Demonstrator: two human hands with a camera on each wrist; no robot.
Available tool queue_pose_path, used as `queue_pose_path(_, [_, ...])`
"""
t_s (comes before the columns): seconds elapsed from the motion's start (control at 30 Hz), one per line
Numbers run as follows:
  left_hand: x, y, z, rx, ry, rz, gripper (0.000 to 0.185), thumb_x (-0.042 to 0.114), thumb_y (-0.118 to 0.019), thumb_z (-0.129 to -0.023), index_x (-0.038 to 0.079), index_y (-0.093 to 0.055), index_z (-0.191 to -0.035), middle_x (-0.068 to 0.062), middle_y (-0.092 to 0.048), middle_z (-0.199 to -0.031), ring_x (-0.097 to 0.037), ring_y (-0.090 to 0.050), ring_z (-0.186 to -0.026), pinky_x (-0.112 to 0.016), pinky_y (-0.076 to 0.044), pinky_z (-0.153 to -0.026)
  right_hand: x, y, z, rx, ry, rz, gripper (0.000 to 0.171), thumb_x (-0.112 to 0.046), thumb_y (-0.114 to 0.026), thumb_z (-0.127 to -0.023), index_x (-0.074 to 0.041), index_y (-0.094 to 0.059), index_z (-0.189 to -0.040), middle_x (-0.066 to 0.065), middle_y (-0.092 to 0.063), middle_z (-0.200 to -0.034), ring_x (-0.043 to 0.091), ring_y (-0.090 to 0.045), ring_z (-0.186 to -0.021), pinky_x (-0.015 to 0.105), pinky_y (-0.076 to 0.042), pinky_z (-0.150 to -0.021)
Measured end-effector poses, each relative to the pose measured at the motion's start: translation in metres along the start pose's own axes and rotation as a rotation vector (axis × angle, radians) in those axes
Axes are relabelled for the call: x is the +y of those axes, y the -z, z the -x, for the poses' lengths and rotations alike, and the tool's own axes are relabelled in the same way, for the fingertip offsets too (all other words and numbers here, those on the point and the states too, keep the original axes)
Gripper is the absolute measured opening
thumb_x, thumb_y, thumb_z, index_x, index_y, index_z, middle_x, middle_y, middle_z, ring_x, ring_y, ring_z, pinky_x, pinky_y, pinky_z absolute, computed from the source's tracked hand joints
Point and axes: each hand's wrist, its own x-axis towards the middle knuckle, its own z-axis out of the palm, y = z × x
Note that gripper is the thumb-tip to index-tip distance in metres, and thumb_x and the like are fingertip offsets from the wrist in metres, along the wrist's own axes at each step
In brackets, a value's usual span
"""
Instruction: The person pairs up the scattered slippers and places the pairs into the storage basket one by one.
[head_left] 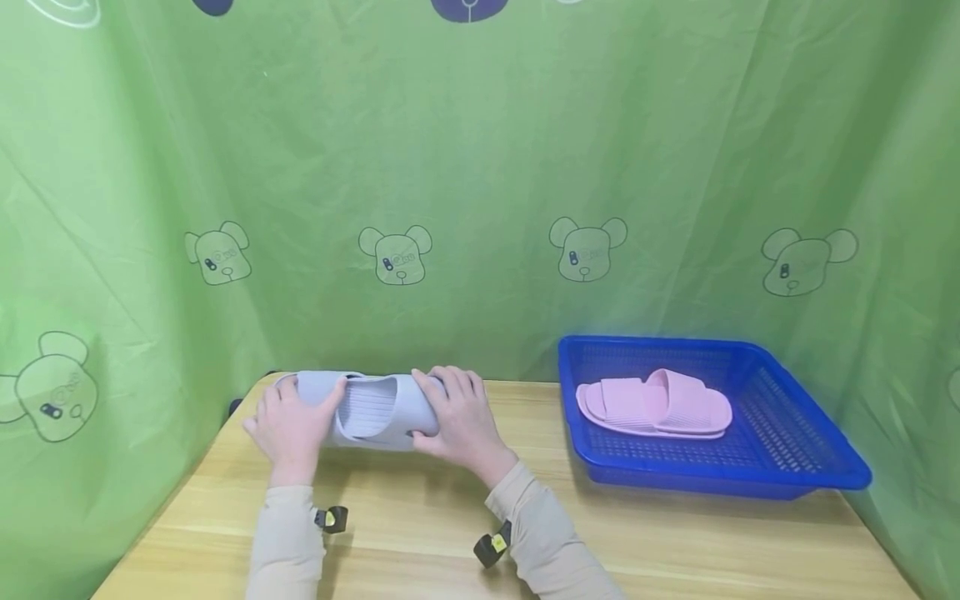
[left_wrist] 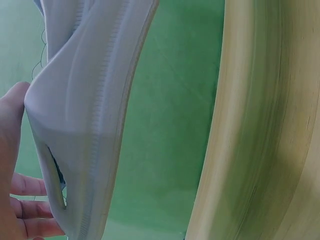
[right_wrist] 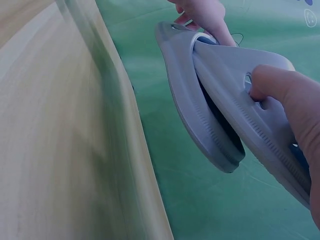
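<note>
Slippers, grey pair (head_left: 375, 410), held together at the bench's (head_left: 420, 533) far left edge; my left hand (head_left: 288, 429) grips one end, my right hand (head_left: 461, 421) grips the other, fingers curled round the soles; pair looks just lifted; pink slippers (head_left: 652, 404) already lie in blue basket (head_left: 817, 467) at the right edge; next move, I judge, needs a level carry.
</note>
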Motion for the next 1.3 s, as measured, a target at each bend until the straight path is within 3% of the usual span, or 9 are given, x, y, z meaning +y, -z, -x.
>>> queue_pose_path(1.0, [0.005,-0.008,0.004,0.019,-0.078,-0.036,0.095,0.076,-0.060,-0.075,-0.001,-0.054,-0.129,-0.024,-0.059,-0.125,-0.040,-0.054,-0.112,-0.052,-0.036,-0.087,-0.008,-0.012,0.005,0.101,-0.014,-0.039,0.080,-0.047,-0.077,-0.062,-0.018,-0.057,-0.135,0.008,-0.059,-0.117,0.023,-0.053,-0.109,0.041,-0.042,-0.092])
queue_pose_path(1.3, [0.011,-0.011,0.006,0.040,-0.122,-0.040,0.092,0.074,-0.062,-0.074,-0.002,-0.056,-0.125,-0.023,-0.061,-0.118,-0.038,-0.057,-0.107,-0.049,-0.039,-0.082,-0.008,-0.016,0.006,0.114,-0.017,-0.073,0.081,-0.044,-0.079,-0.062,-0.017,-0.056,-0.135,0.008,-0.059,-0.117,0.024,-0.052,-0.109,0.041,-0.042,-0.093])
